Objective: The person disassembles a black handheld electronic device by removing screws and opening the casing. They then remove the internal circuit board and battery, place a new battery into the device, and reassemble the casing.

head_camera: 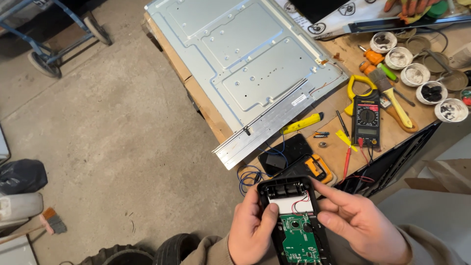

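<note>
My left hand grips an opened black handheld device low in the view, thumb pressed on its white inner panel. The case shows an empty battery bay at the top, red wires, and a green circuit board lower down. My right hand steadies the device's right edge, fingers stretched across its upper side. The device is held in the air in front of the workbench.
A large grey metal panel lies across the bench. Near it are a black multimeter with red and black leads, a yellow clamp meter, a paintbrush, a yellow knife, several small white cups and blue wires. Another person's hand is at the top right.
</note>
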